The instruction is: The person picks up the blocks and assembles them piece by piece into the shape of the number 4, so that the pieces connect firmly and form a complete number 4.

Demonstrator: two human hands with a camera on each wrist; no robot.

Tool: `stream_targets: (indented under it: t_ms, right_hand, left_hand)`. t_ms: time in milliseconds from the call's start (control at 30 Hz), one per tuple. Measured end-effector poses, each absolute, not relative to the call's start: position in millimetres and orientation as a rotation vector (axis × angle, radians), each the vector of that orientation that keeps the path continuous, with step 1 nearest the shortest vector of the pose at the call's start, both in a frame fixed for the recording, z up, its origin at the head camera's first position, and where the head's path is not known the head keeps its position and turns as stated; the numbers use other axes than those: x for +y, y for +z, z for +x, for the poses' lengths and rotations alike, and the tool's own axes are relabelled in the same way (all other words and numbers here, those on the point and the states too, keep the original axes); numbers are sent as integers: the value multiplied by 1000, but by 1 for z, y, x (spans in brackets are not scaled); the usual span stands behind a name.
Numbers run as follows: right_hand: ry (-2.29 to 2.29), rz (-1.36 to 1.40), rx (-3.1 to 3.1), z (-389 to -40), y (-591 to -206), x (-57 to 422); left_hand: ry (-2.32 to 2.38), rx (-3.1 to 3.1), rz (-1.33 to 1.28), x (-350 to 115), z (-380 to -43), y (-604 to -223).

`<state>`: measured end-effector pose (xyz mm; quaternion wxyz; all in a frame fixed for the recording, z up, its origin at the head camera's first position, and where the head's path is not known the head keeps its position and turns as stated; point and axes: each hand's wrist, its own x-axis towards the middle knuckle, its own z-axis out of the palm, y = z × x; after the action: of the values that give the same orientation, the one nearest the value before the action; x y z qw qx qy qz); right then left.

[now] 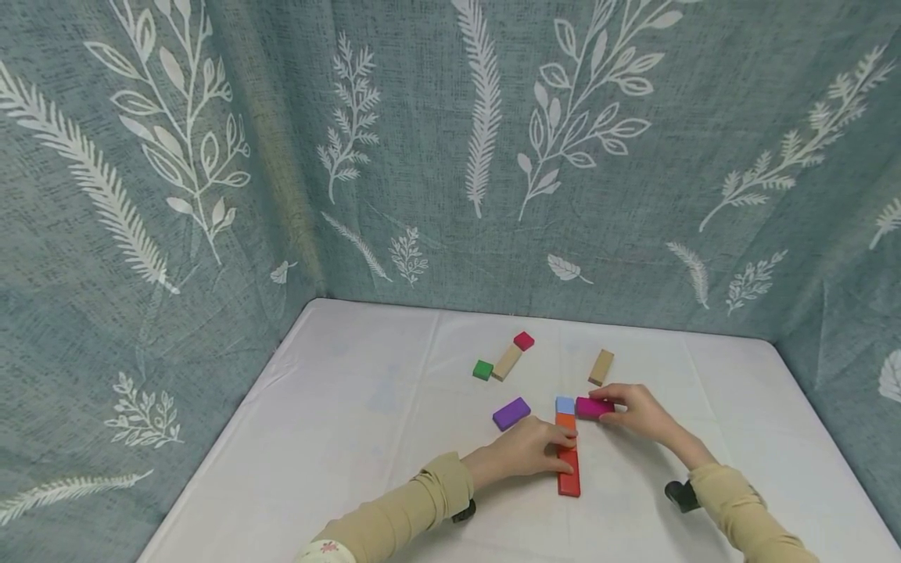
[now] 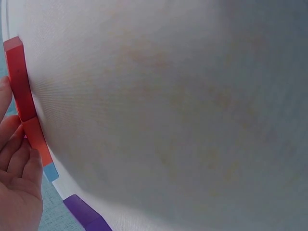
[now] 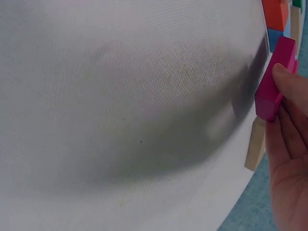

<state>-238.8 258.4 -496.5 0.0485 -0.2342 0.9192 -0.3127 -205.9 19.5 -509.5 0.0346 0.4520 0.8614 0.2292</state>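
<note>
1. Backdrop: the leaf-patterned curtain [image 1: 408, 117] hangs behind and at both sides; it bounds my reach.
2. Base: the white table [image 1: 366, 367] carries the blocks.
3. Hands: my right hand [image 1: 633, 408] pinches the magenta block [image 1: 593, 408] between thumb and fingers; my left hand [image 1: 524, 447] bends over the row, thumb at the long red block [image 1: 568, 483], fingers at the orange block [image 1: 565, 421]; I cannot tell whether it grips or only steadies them.
4. Step in hand, as I judge it: fitting the magenta block at the row's far end; it lies crosswise, just beside the light blue block [image 1: 565, 404]; the next move calls for a light sideways press, with the left hand bracing the row.
5. Long blocks nearby: the purple block [image 1: 511, 414] lies aslant near my left hand; the right wooden block [image 1: 601, 367] lies just beyond my right fingers; these two are the likeliest obstructions; the left wooden block [image 1: 507, 363] lies farther back.
6. Small blocks: the green block [image 1: 482, 370] sits beside that piece's near end; the small red block [image 1: 524, 341], its far end.
</note>
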Motion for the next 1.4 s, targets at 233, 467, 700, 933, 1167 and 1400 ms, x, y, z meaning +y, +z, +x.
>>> stream_targets:
  t_ms: [233,467,700,933,1167,1400]
  right_hand:
    - [-952,-726,2788,-240,-500,257]
    - [-960,-710,2788,-240,-501,255]
    - [-973,-722,2767,-240,-501,255]
    - [-964,-706,2760,-239,-502,255]
    - [-962,-699,2762,-240,-503,254]
    - [-928,-691,2774,-242,-501,253]
  left_hand:
    - [704,2640,1393,20,-207,-512]
    - [713,2645,1412,19,-207,-512]
    - [710,2641,1398,20,-207,-513]
    - [722,2632,1385,20,-207,-514]
    - [720,2632,1375,20,-207,-514]
    - [697,2642,1382,20,-209,-512]
